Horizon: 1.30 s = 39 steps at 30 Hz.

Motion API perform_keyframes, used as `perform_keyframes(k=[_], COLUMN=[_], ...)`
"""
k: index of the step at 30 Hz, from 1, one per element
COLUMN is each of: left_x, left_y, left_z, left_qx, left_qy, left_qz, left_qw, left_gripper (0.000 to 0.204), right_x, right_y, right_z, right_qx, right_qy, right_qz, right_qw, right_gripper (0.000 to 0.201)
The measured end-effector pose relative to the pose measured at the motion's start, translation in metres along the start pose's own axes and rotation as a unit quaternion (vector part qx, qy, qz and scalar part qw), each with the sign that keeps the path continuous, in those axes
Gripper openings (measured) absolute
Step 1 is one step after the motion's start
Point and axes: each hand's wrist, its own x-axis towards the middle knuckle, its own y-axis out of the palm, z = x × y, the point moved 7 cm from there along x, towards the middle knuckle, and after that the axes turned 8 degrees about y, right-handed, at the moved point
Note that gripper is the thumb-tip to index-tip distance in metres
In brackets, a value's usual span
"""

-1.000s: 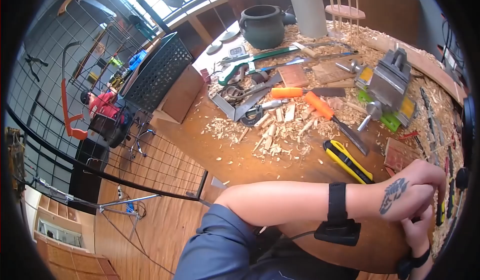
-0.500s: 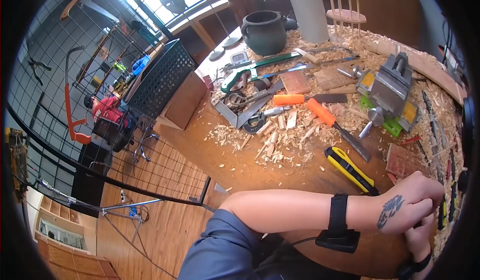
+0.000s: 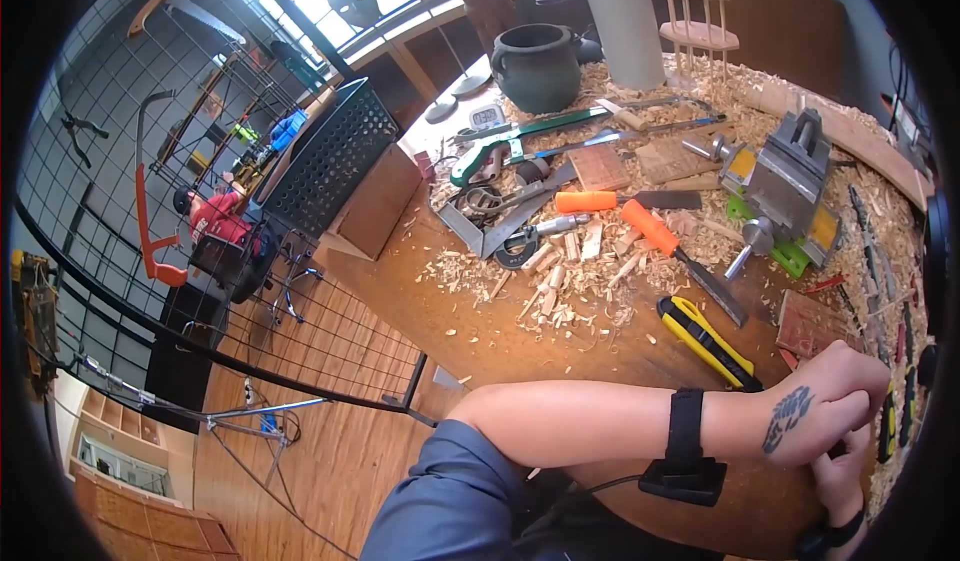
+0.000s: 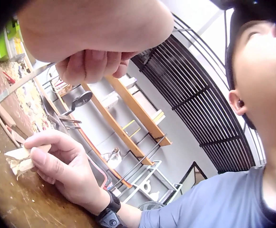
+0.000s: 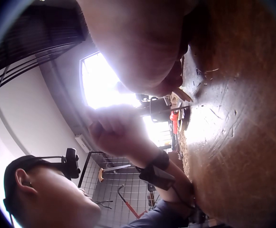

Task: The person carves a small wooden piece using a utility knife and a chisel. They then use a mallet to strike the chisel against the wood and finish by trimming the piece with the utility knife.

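In the head view my left hand point(image 3: 825, 406), with a dark mark on its back, is curled just above my right hand point(image 3: 843, 471) near the table's right front side. The left wrist view shows the left fingers point(image 4: 92, 65) wrapped round a handle they mostly hide, with a narrow metal blade point(image 4: 15, 90) pointing away from them. There, the right hand point(image 4: 64, 166) pinches a small pale wood piece point(image 4: 24, 160) with a rough, split end, low over the tabletop. The right wrist view shows the wood's tip point(image 5: 183, 96) close to the blade; contact cannot be told.
A yellow-black cutter point(image 3: 708, 344) lies beside the left forearm. Beyond are an orange-handled chisel point(image 3: 652, 229), wood shavings point(image 3: 560, 291), a metal vise point(image 3: 785, 176), a green saw point(image 3: 490, 156) and a dark pot point(image 3: 537, 71). A reddish wood block point(image 3: 810, 323) lies near the hands.
The head view has shifted slightly, so the table things sit a little lower and farther right. Both hands stay close together, their grips looking much the same.
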Motion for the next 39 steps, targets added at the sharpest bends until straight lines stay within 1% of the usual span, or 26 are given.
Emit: perform_keyframes(k=[2, 4, 7, 9, 11, 13, 14, 15, 16, 17, 19, 21, 22, 24, 25, 27, 28, 30, 31, 33, 34, 35, 36, 37, 38, 39], left_x=[0.000, 0.000, -0.001, -0.003, -0.004, -0.005, -0.005, -0.005, -0.005, -0.005, -0.005, -0.006, -0.005, -0.004, -0.004, -0.003, -0.002, -0.003, -0.003, -0.005, -0.003, -0.001, 0.002, 0.010, 0.010, 0.014], left_y=[0.000, 0.001, 0.003, 0.003, 0.004, 0.005, 0.005, 0.004, 0.004, 0.002, 0.000, -0.002, -0.002, -0.001, 0.000, 0.005, 0.006, 0.006, 0.007, 0.004, 0.002, 0.000, 0.000, -0.001, -0.001, 0.000], left_z=[-0.003, -0.003, 0.000, -0.001, -0.001, -0.001, -0.001, -0.002, -0.001, 0.000, 0.003, 0.005, 0.003, 0.003, 0.003, 0.007, 0.006, 0.005, 0.007, 0.011, 0.004, 0.000, -0.001, -0.017, -0.016, -0.033], left_qx=[-0.011, -0.021, -0.019, 0.005, 0.004, 0.002, -0.003, -0.007, -0.007, -0.007, -0.005, 0.012, 0.012, -0.014, -0.014, -0.037, -0.040, -0.038, -0.039, -0.001, 0.007, 0.009, 0.002, 0.056, 0.015, 0.016], left_qy=[-0.003, -0.006, 0.006, 0.028, 0.020, 0.013, 0.016, 0.020, 0.020, 0.017, 0.015, 0.018, 0.018, -0.007, -0.007, -0.029, -0.028, -0.041, -0.042, -0.061, -0.066, -0.073, -0.076, 0.012, -0.019, -0.073], left_qz=[-0.005, -0.009, -0.008, -0.015, -0.015, -0.014, -0.023, -0.031, -0.031, -0.034, -0.036, -0.043, -0.043, -0.042, -0.043, -0.033, -0.032, -0.027, -0.026, -0.045, -0.053, -0.061, -0.066, -0.055, -0.068, -0.035], left_qw=[1.000, 1.000, 1.000, 0.999, 1.000, 1.000, 1.000, 0.999, 0.999, 0.999, 0.999, 0.999, 0.999, 0.999, 0.999, 0.998, 0.998, 0.998, 0.998, 0.997, 0.996, 0.995, 0.995, 0.997, 0.997, 0.997], left_gripper=[0.031, 0.030, 0.029, 0.029, 0.029, 0.029, 0.030, 0.031, 0.031, 0.031, 0.031, 0.032, 0.032, 0.032, 0.032, 0.033, 0.033, 0.031, 0.031, 0.030, 0.030, 0.029, 0.031, 0.031, 0.030, 0.021], right_x=[0.006, 0.008, 0.012, 0.017, 0.022, 0.021, 0.041, 0.024, 0.026, 0.021, 0.022, 0.023, 0.023, 0.024, 0.022, 0.020, 0.019, 0.021, 0.022, 0.028, 0.031, 0.032, 0.030, 0.032, 0.034, 0.035], right_y=[0.007, 0.007, 0.012, 0.016, 0.021, 0.020, 0.043, 0.022, 0.024, 0.020, 0.014, 0.014, 0.015, 0.016, 0.020, 0.017, 0.019, 0.020, 0.017, 0.017, 0.018, 0.020, 0.020, 0.021, 0.022, 0.024], right_z=[0.019, 0.022, 0.038, 0.048, 0.066, 0.065, 0.138, 0.073, 0.081, 0.068, 0.072, 0.078, 0.079, 0.081, 0.079, 0.070, 0.072, 0.071, 0.071, 0.076, 0.076, 0.088, 0.098, 0.103, 0.104, 0.095], right_qx=[0.001, 0.001, 0.002, 0.003, 0.004, 0.004, 0.004, 0.004, 0.003, 0.003, 0.002, -0.058, -0.057, -0.042, -0.042, -0.027, -0.029, 0.088, 0.088, 0.017, 0.016, -0.026, -0.075, -0.057, -0.038, -0.026], right_qy=[0.003, 0.005, 0.008, 0.009, 0.009, 0.011, 0.012, 0.013, 0.014, 0.015, 0.014, 0.010, 0.009, -0.002, -0.002, 0.001, 0.002, 0.073, 0.073, 0.043, 0.047, -0.041, -0.121, -0.075, -0.079, -0.058], right_qz=[0.005, 0.009, 0.016, 0.021, 0.027, 0.032, 0.035, 0.037, 0.039, 0.042, 0.044, 0.133, 0.133, 0.107, 0.108, 0.034, 0.033, 0.012, 0.011, 0.056, 0.053, 0.036, 0.016, 0.042, 0.041, 0.050], right_qw=[1.000, 1.000, 1.000, 1.000, 1.000, 0.999, 0.999, 0.999, 0.999, 0.999, 0.999, 0.989, 0.989, 0.993, 0.993, 0.999, 0.999, 0.993, 0.993, 0.997, 0.997, 0.998, 0.990, 0.995, 0.995, 0.997], right_gripper=[0.031, 0.032, 0.032, 0.033, 0.033, 0.034, 0.034, 0.034, 0.035, 0.035, 0.035, 0.033, 0.033, 0.032, 0.032, 0.036, 0.036, 0.035, 0.035, 0.027, 0.027, 0.025, 0.024, 0.024, 0.024, 0.023])
